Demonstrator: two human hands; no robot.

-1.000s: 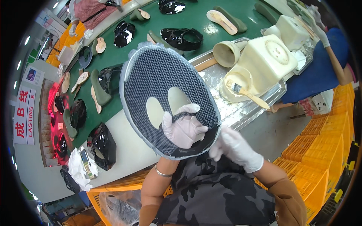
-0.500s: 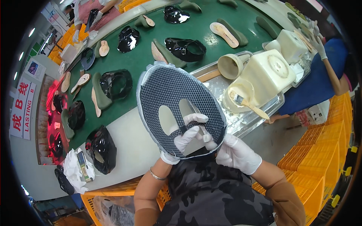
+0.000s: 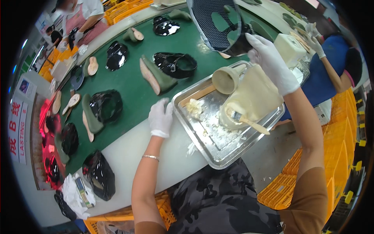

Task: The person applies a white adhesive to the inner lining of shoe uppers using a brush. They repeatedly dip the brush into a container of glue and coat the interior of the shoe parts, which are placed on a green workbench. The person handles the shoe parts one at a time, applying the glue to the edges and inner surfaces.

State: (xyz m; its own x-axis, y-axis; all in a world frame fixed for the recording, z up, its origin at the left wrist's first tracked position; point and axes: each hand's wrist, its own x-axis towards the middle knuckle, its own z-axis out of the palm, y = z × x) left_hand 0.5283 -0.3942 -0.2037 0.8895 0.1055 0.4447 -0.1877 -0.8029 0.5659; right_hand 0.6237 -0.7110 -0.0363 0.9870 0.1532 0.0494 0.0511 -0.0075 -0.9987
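My right hand (image 3: pixel 269 62), in a white glove, is raised over the far side of the metal tray (image 3: pixel 213 160). Its fingers and thumb pinch the rim of a shoe upper (image 3: pixel 202 21) with a dark mesh lining, a pale edge and cut-out openings; the picture's top edge cuts it off. My left hand (image 3: pixel 160 118), also gloved, is just left of the tray at the border of the green belt (image 3: pixel 132 105). It holds nothing, fingers loosely bent and thumb apart. Beyond it a green shoe last (image 3: pixel 159 78) with a tan insole lies beside a black glossy upper (image 3: pixel 175 63).
In the tray are a cream glue container (image 3: pixel 255 89), a beige cup (image 3: pixel 226 81) and a brush (image 3: pixel 251 123). More black uppers (image 3: pixel 105 106) and lasts are on the belt. Yellow crates (image 3: pixel 339 156) stand at right. Co-workers' gloved hands (image 3: pixel 315 43) show across the belt.
The mesh-lined upper has gone from in front of me to the upper right, carried by my right hand. My left hand has let go of it and moved left. The view has shifted.
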